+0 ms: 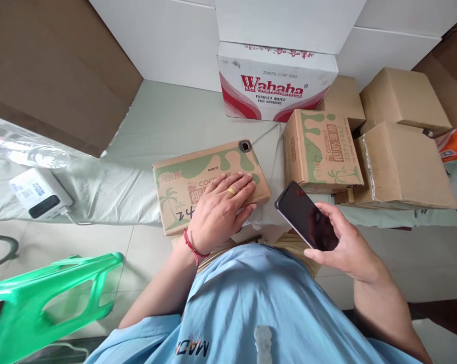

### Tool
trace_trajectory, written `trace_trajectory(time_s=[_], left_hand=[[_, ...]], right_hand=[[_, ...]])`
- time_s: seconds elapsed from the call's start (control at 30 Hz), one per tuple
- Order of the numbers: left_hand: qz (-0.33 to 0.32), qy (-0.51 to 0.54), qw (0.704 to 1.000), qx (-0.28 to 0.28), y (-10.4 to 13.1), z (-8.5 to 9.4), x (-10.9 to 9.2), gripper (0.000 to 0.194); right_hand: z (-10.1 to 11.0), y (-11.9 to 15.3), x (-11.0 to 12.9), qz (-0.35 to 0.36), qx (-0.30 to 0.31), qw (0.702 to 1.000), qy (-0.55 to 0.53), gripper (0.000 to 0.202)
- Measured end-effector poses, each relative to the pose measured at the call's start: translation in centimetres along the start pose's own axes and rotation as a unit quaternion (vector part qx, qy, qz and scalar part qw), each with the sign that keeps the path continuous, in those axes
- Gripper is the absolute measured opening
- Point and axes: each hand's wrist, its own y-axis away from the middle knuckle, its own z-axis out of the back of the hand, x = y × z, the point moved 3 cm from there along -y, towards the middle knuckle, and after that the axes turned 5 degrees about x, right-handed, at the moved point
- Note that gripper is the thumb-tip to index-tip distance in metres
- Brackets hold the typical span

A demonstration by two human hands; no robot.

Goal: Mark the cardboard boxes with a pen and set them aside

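My left hand (223, 205) lies flat on a cardboard box (209, 164) printed with green drips, palm trees and the word COCONUT. Its fingers are stretched out and a little apart, with a gold ring on one and a red cord at the wrist. Near the box's far right corner is a dark round hole (245, 146). In my right hand (338, 235) is a smartphone (306, 215) with a dark screen, gripped by its edges between thumb and fingers. The phone is tilted, to the right of the box and close to my blue shirt (266, 293).
Another coconut box (323, 149) stands beyond the phone, beside plain cardboard boxes (406, 167). Behind is a white Wahaha water carton (277, 83). At the left are a large brown box (57, 65), a plastic bottle (35, 151), a white power bank (41, 194) and a green stool (54, 298).
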Motion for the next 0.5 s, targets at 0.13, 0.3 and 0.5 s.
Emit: trace_trajectory(time_s=[0.13,0.3,0.5], left_hand=[[0.014,0.005,1.0,0.013,-0.1,-0.1,0.0,0.047],[0.023,0.025,0.999,0.025,-0.2,-0.2,0.0,0.045],[0.028,0.049,0.998,0.03,-0.3,-0.4,0.4,0.038]], right_hand=[[-0.8,-3.1,4.1,0.058,-0.13,0.989,0.031,0.094],[-4.3,-7.5,10.1,0.145,-0.297,0.941,0.074,0.089],[-7.3,-9.0,13.0,0.136,-0.322,0.932,0.096,0.093]])
